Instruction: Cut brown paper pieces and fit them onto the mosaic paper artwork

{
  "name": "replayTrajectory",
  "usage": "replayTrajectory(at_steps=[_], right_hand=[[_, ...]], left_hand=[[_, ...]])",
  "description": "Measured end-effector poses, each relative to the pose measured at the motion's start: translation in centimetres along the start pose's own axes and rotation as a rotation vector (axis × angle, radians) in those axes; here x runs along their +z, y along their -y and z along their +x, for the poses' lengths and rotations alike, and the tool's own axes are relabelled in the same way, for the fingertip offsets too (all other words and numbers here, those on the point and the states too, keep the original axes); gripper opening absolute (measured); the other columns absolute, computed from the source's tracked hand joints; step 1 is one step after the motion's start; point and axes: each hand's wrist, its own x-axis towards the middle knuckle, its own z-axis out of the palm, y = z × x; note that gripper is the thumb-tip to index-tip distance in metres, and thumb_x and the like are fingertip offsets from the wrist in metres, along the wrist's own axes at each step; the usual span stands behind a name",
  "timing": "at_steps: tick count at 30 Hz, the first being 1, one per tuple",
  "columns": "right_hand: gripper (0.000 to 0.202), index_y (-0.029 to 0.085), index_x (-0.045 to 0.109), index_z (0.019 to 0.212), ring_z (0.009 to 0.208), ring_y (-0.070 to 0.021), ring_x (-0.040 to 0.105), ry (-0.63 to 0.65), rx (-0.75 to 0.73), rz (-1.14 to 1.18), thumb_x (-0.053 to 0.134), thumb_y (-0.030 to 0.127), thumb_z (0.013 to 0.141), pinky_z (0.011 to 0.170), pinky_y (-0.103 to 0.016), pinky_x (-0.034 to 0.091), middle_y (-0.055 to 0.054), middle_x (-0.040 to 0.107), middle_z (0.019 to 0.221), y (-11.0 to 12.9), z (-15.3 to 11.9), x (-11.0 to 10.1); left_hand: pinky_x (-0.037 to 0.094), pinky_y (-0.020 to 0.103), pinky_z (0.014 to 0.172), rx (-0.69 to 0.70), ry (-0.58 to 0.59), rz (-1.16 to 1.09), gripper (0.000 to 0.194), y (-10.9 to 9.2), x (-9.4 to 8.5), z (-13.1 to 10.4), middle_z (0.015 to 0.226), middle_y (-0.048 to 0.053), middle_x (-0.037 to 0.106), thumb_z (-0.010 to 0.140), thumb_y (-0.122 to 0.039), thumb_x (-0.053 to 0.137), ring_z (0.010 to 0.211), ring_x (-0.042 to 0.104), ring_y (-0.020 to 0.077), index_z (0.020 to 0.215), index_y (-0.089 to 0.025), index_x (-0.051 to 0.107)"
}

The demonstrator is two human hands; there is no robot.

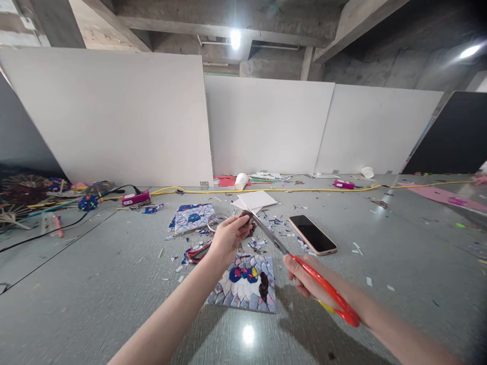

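Note:
My left hand pinches a small dark brown scrap, perhaps cloth or paper. Red-handled scissors are gripped in my right hand, their blades reaching up-left to the scrap. Below my hands lies a mosaic-like collage panel of pale pieces, with blue, pink and yellow patches and a dark brown strip. A second collage panel rests behind, left of my left hand. Near my left wrist is another red-handled tool, partly hidden by my arm. A roll of tape, seen as a pale ring, stands beside my fingers.
A phone lies right of the scissors. White cards and scattered snippets lie beyond my hands. Farther back are a paper cup, a yellow cable and purple power strips. White partition boards stand behind.

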Motion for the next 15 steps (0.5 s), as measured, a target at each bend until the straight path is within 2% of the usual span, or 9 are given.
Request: replayTrajectory(at_steps=[4, 10, 15], right_hand=[[0.056, 0.02, 0.037, 0.058, 0.041, -0.0086, 0.037, -0.048, -0.006, 0.027, 0.02, 0.07, 0.076, 0.043, -0.022, 0.031, 0.005, 0.035, 0.042, -0.38, 0.17, 0.15], [0.059, 0.02, 0.029, 0.048, 0.033, -0.0079, 0.036, 0.007, 0.054, -0.044, 0.014, 0.07, 0.077, 0.043, -0.023, 0.032, 0.005, 0.032, 0.034, -0.34, 0.34, -0.12], [0.054, 0.02, 0.036, 0.056, 0.045, -0.011, 0.043, -0.046, -0.082, -0.035, 0.021, 0.066, 0.079, 0.051, -0.025, 0.035, 0.003, 0.043, 0.046, -0.67, 0.6, -0.76]], left_hand=[[0.045, 0.016, 0.054, 0.011, -0.006, 0.016, 0.009, 0.06, -0.32, 0.39, 0.058, 0.001, 0.062, 0.062, -0.014, 0.069, 0.052, 0.058, 0.0075, 0.063, -0.012, 0.06], [0.042, 0.015, 0.05, 0.029, -0.029, 0.043, 0.009, 0.23, -0.73, 0.75, 0.057, 0.0, 0.061, 0.061, -0.014, 0.07, 0.049, 0.056, 0.006, 0.063, -0.013, 0.061], [0.042, 0.016, 0.051, 0.012, -0.022, 0.082, 0.008, 0.29, -0.8, 0.83, 0.062, 0.001, 0.064, 0.062, -0.013, 0.068, 0.05, 0.057, 0.0068, 0.069, -0.013, 0.063]])
